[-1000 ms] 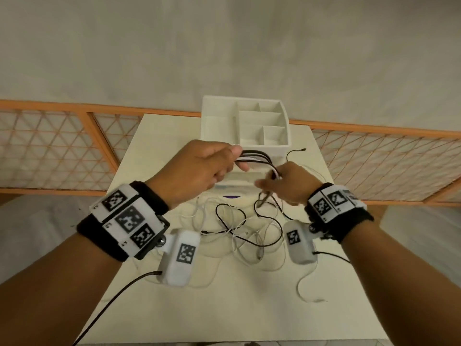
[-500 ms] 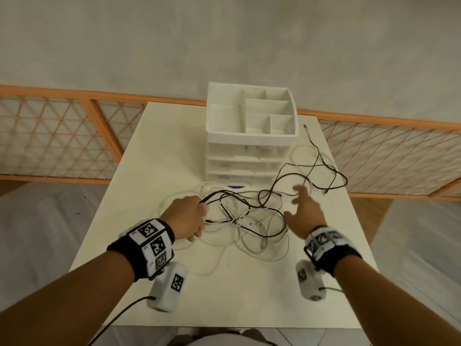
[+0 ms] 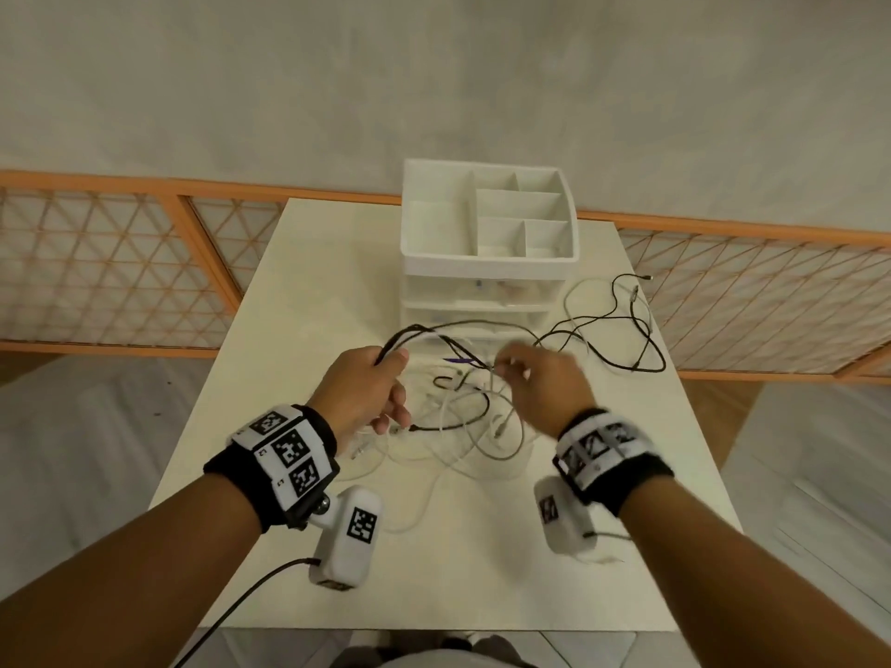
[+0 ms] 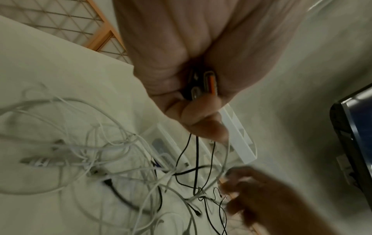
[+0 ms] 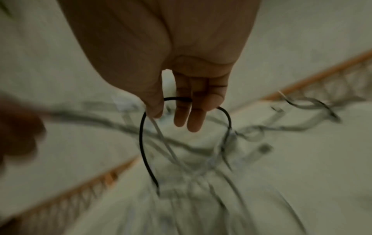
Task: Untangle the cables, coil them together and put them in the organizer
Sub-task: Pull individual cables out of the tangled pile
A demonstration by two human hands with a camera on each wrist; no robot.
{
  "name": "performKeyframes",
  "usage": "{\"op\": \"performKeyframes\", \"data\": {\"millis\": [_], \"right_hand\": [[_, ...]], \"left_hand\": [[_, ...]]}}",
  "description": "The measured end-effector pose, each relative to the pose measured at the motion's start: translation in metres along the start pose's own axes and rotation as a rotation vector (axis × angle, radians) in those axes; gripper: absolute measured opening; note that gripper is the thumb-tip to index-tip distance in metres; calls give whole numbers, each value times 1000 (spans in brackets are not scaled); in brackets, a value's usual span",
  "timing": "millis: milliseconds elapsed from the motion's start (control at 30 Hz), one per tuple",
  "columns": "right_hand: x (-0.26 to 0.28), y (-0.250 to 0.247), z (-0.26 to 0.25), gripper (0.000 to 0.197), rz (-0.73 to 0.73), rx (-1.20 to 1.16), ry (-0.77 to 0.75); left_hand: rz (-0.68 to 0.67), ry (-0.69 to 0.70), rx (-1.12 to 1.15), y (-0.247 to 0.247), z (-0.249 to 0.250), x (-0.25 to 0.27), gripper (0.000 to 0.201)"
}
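My left hand [image 3: 360,389] grips cable ends, right hand [image 3: 542,378] hooks a black cable [image 5: 143,143]; organizer [image 3: 487,262] compartments bare behind the tangle [image 3: 463,417].

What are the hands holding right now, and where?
Left hand grips the cables' connector ends in its fist. Right hand hooks a black cable mid-length.

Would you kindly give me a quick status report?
Left hand grips cable ends. Right hand hooks a black cable. Cables tangled on table; organizer top empty.
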State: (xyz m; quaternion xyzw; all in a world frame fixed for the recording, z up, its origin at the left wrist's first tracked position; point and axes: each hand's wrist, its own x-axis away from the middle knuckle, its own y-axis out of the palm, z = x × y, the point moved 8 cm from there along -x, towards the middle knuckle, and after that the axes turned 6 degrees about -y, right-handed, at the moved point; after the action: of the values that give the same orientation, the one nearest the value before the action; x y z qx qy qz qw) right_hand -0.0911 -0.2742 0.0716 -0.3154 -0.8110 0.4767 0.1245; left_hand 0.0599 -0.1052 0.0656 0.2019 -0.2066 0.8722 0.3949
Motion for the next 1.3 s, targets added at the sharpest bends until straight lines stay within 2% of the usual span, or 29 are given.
{"op": "performKeyframes", "data": {"millis": [67,133,200,233,367,400,467,567,667,800,867,933,1000,1100,1167,1233,1300], "right_hand": [[-15,-70,-37,9,271,-105,-149],[-17,-132,-63,9,491,-222,-225],[-13,-157,-75,8,551,-283,-235],[-13,-152,-76,8,489,-279,-216],[-5,-80,-73,13,-20,-77,-157],[-1,-69,-74,13,-92,-60,-153],[0,-65,-82,11,-117,-106,-166],[-7,-86,-95,9,62,-192,-216],[-14,-114,-92,5,291,-301,-204],[-19,-155,-57,4,576,-386,-114],[-18,-174,-27,14,714,-411,-14],[-14,-183,0,24,782,-361,94],[-12,-178,15,28,704,-197,176],[-3,-144,16,64,422,-68,249],[1,-117,-12,75,318,-54,83],[3,-88,-49,63,210,-31,-127],[0,-71,-65,26,166,12,-162]], "left_hand": [[9,0,19,-5,3,0,24],[11,-6,25,-9,4,0,22],[13,-13,58,-12,4,0,19],[18,-10,88,-14,5,1,19],[74,74,204,-23,27,8,21],[87,111,229,-25,36,10,22],[81,175,283,-25,55,16,23],[-46,236,287,-3,73,25,20],[-121,254,170,23,65,25,21],[-71,169,-3,26,24,7,24],[-26,120,-37,17,6,-2,25],[7,87,-15,6,-2,-8,26],[6,90,31,1,6,-10,25],[-25,170,70,0,37,-3,25],[-72,248,23,8,59,5,25],[-129,322,-35,22,77,15,25],[-163,380,-51,32,89,23,25]]}}
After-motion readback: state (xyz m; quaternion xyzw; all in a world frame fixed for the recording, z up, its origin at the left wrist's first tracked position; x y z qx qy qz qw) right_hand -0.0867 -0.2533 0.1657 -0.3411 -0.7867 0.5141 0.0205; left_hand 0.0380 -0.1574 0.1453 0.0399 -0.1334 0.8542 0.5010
